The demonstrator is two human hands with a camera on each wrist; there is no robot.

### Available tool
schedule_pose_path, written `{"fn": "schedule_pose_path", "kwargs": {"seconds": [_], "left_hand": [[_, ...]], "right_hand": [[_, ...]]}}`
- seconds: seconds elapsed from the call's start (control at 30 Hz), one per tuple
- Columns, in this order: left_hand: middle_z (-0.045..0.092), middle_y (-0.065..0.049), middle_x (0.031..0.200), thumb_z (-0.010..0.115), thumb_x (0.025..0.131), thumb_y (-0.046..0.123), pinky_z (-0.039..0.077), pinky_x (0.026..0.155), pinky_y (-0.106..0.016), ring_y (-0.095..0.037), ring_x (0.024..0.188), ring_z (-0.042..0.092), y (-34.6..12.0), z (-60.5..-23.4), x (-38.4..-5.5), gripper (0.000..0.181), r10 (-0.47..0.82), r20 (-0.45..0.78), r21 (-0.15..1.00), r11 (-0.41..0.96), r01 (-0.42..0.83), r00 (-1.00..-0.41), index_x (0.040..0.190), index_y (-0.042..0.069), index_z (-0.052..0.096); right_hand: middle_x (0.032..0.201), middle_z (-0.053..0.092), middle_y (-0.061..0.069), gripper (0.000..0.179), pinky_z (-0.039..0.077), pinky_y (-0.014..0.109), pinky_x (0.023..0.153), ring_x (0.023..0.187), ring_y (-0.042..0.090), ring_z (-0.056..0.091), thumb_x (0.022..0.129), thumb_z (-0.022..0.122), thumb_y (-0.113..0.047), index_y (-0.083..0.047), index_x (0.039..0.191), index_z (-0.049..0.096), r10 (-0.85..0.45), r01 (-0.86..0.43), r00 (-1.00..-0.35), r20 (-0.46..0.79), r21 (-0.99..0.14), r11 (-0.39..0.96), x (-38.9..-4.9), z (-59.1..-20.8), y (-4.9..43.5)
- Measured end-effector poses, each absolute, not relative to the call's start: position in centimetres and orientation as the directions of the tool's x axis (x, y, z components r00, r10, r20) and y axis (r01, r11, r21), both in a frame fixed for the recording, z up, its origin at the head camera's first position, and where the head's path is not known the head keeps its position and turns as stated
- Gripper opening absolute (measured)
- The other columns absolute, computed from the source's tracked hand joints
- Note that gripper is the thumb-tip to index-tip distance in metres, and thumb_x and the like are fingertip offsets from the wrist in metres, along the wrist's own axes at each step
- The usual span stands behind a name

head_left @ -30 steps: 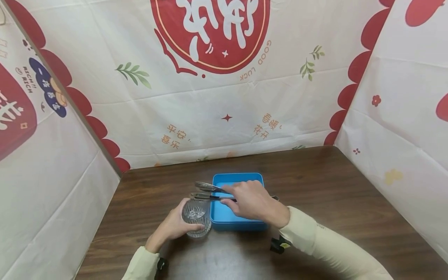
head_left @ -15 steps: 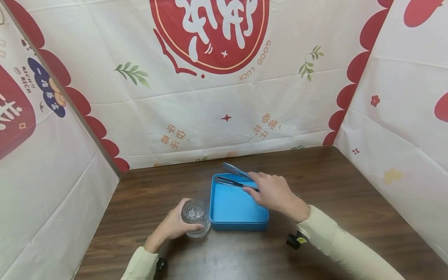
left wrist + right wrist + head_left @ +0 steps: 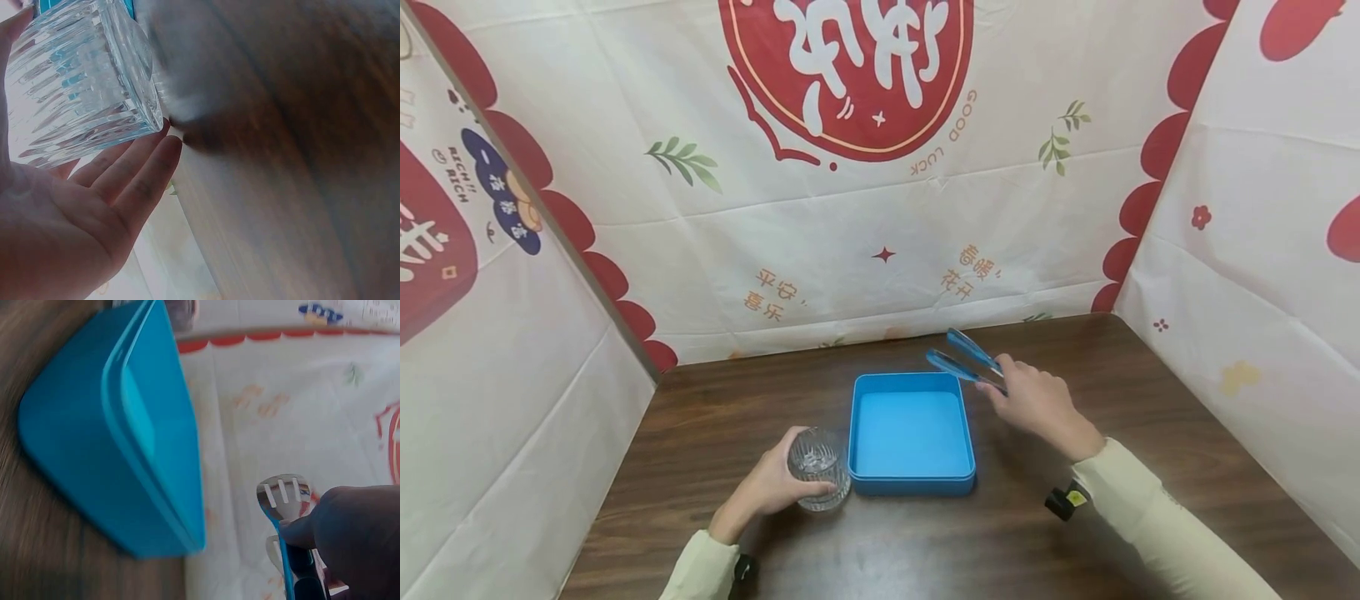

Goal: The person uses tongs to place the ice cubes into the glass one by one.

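Note:
My left hand (image 3: 771,481) holds a clear ribbed drinking glass (image 3: 822,473) between thumb and fingers, close to the left side of a blue box (image 3: 913,487). The left wrist view shows the glass (image 3: 81,94) near the palm, its thick base facing the wood. Over the table beyond the box's far right corner, my right hand (image 3: 1041,406) grips a pair of serving tongs (image 3: 957,363). Their two arms stand apart, with nothing between the tips. One slotted metal head (image 3: 284,495) shows in the right wrist view.
The open blue box is shallow, and its flat floor shows. Everything stands on a dark wooden table (image 3: 715,408). Printed white cloth (image 3: 820,267) hangs behind the table and along both sides.
My right hand has carried the tongs from above the glass, across the box, to beyond its right rear corner. My left hand and the glass have stayed in place.

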State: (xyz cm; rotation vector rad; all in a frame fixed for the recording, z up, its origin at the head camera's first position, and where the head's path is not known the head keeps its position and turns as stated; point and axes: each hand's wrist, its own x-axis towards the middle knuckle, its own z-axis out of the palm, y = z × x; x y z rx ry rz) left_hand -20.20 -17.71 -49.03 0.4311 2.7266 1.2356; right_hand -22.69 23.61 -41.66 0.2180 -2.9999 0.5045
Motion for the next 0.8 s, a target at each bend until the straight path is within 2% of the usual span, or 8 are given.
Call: {"fn": "schedule_pose_path", "kwargs": {"seconds": [0.4, 0.63, 0.8], "left_hand": [[0.066, -0.006, 0.106, 0.091, 0.064, 0.045, 0.052, 0.079, -0.037, -0.017, 0.091, 0.063, -17.9, -49.0, -20.1, 0.088, 0.314, 0.007, 0.753, 0.623, 0.211, -0.949, 0.133, 0.015, 0.046], [0.066, -0.007, 0.106, 0.091, 0.065, 0.045, 0.052, 0.079, -0.037, -0.017, 0.091, 0.063, -17.9, -49.1, -20.1, 0.088, 0.318, 0.005, 0.751, 0.625, 0.214, -0.948, 0.134, 0.015, 0.045], [0.066, -0.007, 0.106, 0.091, 0.064, 0.045, 0.052, 0.079, -0.036, -0.017, 0.091, 0.063, -17.9, -49.1, -20.1, 0.088, 0.316, 0.005, 0.753, 0.623, 0.211, -0.949, 0.134, 0.015, 0.046]], "right_hand": [[0.099, 0.061, 0.021, 0.058, 0.053, 0.047, 0.062, 0.071, 0.026, 0.057, 0.095, 0.063, -0.04, 0.005, 0.127, 0.045, -0.054, -0.073, -0.996, 0.069, -0.321, 0.944, -25.2, -45.7, 28.0], [0.108, 0.058, 0.027, 0.059, 0.052, 0.058, 0.071, 0.081, 0.034, 0.058, 0.096, 0.062, -0.038, 0.007, 0.131, 0.044, -0.044, -0.06, -0.997, 0.055, -0.318, 0.946, -25.6, -47.0, 28.9], [0.108, 0.056, 0.027, 0.057, 0.051, 0.056, 0.07, 0.081, 0.034, 0.056, 0.097, 0.06, -0.038, 0.006, 0.13, 0.045, -0.04, -0.044, -0.999, 0.017, -0.322, 0.946, -25.7, -47.6, 29.2]]}}
